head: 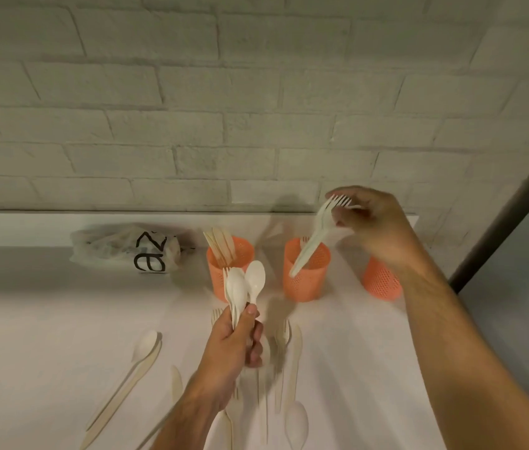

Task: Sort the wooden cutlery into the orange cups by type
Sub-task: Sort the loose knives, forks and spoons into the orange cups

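A bag [127,250] lies at the worktop [45,303] rear left. Loose cutlery [146,355] lies on the near worktop. The left hand [234,345] grips a bundle of spoons [245,284], bowls up. Left cup [229,271] holds wooden pieces. The right hand [376,222] pinches a fork [313,238], handle down into the middle cup [305,274]. The right cup [381,282] stands partly behind that arm.

A crumpled clear plastic bag [127,250] with black lettering lies on the white counter [29,319] at its far edge. A pale painted brick wall [224,92] rises behind that edge.
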Demonstrator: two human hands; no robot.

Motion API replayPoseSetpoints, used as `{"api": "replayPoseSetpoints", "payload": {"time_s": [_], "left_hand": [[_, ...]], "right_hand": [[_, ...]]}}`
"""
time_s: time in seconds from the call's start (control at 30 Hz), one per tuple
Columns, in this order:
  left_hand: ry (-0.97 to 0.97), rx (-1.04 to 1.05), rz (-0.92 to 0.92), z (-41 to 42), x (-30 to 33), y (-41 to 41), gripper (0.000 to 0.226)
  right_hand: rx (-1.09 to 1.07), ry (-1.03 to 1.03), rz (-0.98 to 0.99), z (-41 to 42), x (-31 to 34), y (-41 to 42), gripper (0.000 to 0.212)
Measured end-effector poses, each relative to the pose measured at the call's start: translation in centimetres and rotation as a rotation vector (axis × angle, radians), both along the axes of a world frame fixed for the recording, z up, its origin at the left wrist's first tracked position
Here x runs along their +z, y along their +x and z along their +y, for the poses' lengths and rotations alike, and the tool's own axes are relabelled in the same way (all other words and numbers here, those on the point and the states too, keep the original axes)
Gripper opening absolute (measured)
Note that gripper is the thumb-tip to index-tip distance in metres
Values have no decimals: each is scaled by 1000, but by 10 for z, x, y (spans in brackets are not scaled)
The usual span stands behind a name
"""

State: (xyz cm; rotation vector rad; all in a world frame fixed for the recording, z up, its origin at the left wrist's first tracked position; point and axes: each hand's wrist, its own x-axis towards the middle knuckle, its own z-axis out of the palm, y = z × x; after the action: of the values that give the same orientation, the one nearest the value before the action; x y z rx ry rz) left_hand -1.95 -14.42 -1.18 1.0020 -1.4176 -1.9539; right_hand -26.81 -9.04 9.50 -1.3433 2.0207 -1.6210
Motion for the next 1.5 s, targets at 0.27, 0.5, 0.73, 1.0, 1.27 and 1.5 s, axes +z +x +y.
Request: {"api": "replayPoseSetpoints", "payload": {"time_s": [0.27,0.5,0.73,1.0,1.27,1.5], "left_hand": [[29,-52,55,5,6,-4,19],[-167,-71,-51,5,-1,-5,21],[-644,69,-363,6,-9,-15,14],[-663,70,-335,10,-11,-13,10],[-482,28,-167,12,-6,-14,19],[-2,-66,147,13,1,-16,19]], "right_hand": [[-53,267,331,-48,-33,-33,26],[34,310,361,-43,-15,0,32],[369,647,500,-38,3,82,30],[232,617,263,-35,0,75,3],[244,646,178,-30,1,69,26],[173,575,176,-33,-6,61,27]]}}
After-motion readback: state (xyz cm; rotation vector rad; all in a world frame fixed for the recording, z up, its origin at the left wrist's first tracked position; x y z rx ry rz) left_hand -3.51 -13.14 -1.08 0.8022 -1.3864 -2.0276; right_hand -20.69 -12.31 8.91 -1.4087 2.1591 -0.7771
